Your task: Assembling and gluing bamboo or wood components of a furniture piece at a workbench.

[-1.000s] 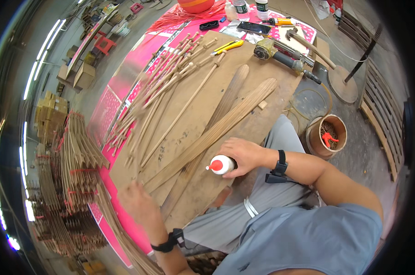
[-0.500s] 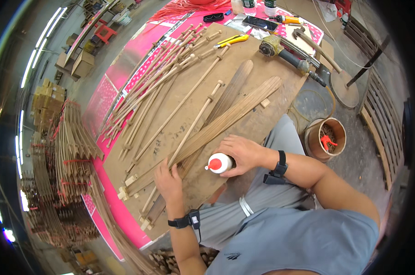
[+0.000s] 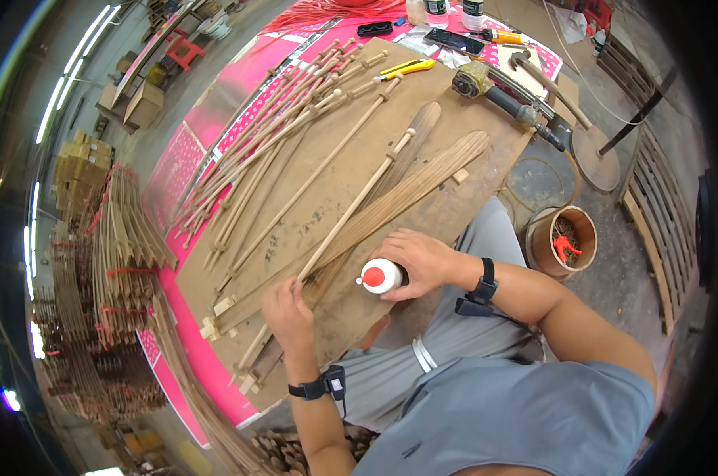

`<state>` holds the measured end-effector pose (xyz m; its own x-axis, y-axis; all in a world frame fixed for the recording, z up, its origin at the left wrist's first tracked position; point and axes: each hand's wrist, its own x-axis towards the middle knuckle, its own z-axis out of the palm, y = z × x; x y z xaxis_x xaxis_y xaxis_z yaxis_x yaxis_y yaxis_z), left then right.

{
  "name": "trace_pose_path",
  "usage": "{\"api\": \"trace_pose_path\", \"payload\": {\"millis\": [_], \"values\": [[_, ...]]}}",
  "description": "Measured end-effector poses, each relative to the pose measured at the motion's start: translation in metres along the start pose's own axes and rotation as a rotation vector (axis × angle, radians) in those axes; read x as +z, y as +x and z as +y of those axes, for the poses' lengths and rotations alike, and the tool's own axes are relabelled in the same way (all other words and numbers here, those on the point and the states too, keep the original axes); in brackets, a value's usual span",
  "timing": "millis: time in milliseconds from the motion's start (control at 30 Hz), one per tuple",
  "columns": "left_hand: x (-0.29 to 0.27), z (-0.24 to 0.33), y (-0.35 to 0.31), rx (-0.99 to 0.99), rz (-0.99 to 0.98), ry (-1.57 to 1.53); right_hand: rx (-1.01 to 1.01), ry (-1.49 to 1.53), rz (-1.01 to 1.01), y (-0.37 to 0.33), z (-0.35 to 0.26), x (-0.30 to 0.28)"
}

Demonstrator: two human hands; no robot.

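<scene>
Left hand (image 3: 288, 311), fingers pinching a thin rod (image 3: 352, 209), apparently positioned it; right hand (image 3: 419, 260), fingers clamped on a white bottle (image 3: 383, 276), likely needed to tip it next.

No legible text, dark marks (image 3: 271, 252) on brown board (image 3: 454, 202), bottle labels (image 3: 436, 8) too small
</scene>
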<state>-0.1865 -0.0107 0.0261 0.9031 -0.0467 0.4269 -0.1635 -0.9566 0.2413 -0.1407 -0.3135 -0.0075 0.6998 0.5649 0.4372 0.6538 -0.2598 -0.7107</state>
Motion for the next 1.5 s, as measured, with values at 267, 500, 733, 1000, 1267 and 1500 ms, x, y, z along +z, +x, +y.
{"api": "trace_pose_path", "payload": {"millis": [267,500,733,1000,1267,1500], "values": [[0.039,0.016,-0.018,0.009,0.078,0.007,0.009,-0.071,-0.039,0.004,-0.002,0.004],[0.044,0.008,-0.028,0.035,0.179,0.013,0.014,-0.067,-0.027,0.004,-0.004,0.003],[0.046,0.009,-0.022,0.049,0.198,-0.059,0.004,-0.102,-0.024,0.005,-0.005,0.001],[0.053,0.017,-0.016,0.007,0.191,-0.126,0.017,-0.117,-0.025,0.006,-0.007,0.002],[0.053,0.016,-0.018,-0.020,0.193,-0.121,-0.007,-0.137,-0.008,0.005,-0.005,0.002],[0.045,0.014,-0.024,-0.041,0.172,-0.088,0.008,-0.132,-0.024,0.005,-0.006,0.002]]}}
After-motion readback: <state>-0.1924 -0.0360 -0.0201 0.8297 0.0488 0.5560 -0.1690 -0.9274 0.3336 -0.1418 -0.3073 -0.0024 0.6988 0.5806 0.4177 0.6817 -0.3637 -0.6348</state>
